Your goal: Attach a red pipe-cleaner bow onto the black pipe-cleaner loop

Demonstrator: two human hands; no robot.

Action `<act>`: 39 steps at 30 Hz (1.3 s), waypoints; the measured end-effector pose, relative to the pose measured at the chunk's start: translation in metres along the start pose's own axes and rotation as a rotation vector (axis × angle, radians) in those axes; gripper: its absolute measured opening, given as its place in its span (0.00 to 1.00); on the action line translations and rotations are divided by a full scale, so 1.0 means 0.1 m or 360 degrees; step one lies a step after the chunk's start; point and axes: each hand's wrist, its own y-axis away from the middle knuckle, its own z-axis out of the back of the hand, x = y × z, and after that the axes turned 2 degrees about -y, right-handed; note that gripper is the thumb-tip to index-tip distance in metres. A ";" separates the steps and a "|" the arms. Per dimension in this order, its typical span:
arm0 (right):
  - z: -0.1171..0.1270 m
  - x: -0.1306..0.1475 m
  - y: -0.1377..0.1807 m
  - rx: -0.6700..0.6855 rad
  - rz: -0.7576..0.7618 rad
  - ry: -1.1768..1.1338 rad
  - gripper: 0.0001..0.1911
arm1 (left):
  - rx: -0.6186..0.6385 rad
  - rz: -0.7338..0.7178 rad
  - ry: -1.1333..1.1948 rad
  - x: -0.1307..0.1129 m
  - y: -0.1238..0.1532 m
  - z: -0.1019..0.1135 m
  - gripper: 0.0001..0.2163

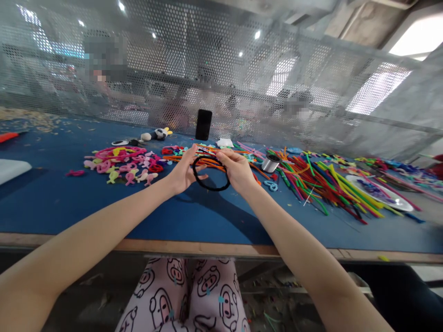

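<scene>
Black fuzzy ring (212, 188): one roughly round loop, held up over the blue table (104, 212), between both hands. Right hand (240, 171) pinches its upper right with thumb and fingers. Left hand (183, 176) is at its left side, fingers spread; too small and blurry to tell if they grip. Orange stems (170, 159) lie behind. Silver spool (271, 163) sits to the right. Farther right, white plate (403, 203) holds purple pieces (377, 190).

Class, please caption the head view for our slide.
Left hand and right hand hold a black loop above a blue table.
</scene>
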 end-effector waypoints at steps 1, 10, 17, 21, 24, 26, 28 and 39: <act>0.01 -0.01 -0.01 -0.0002 -0.0031 0.0024 0.15 | -0.0118 -0.0080 -0.0066 -0.02 -0.04 0.03 0.25; 0.01 -0.03 0.00 0.0008 -0.0300 0.0241 0.15 | 0.0225 0.0383 -0.0597 -0.33 0.01 0.10 0.13; -0.06 -0.08 -0.01 0.0078 -0.0074 0.0273 0.10 | 0.0340 0.0652 0.0232 -0.14 0.19 -0.18 0.11; -0.10 -0.09 0.02 0.0140 0.0042 0.0252 0.09 | 0.0217 0.0575 0.0450 -0.10 0.23 -0.21 0.10; -0.13 -0.10 0.05 0.0167 0.0071 0.0187 0.08 | 0.0114 0.0540 0.0575 -0.06 0.24 -0.23 0.10; -0.16 -0.11 0.07 0.0155 0.0081 0.0142 0.09 | 0.0041 0.0493 0.0631 -0.04 0.23 -0.25 0.10; -0.18 -0.13 0.08 0.0126 0.0084 0.0081 0.10 | -0.0037 0.0452 0.0656 -0.02 0.23 -0.26 0.11; -0.21 -0.11 0.07 0.0091 -0.0096 0.0090 0.11 | -0.0145 0.0501 0.0691 0.08 0.21 -0.27 0.11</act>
